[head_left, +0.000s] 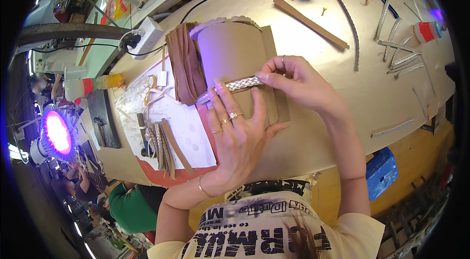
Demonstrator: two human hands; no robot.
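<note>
A silvery-white braided strip (240, 84) lies across a tan leather or card panel (230, 51). My left hand (237, 131) is spread flat over the panel, its fingertips on the strip and along its lower edge; rings and a bracelet show on it. At the strip's right end, my right hand (293, 80) pinches it between thumb and fingers. A stack of brown leather pieces (183, 63) sits against the panel's left side, touching the strip's left end. Scalloped pieces (235, 20) show along the panel's top edge.
Left of my hands, braided strips (159, 146) lie on white paper (193, 136). Further right are a tan strip (311, 22), a dark strip (348, 34), several pale braids (404, 53) and a red-labelled bottle (427, 32). A power strip (147, 36) and lit lamp (58, 131) stand left.
</note>
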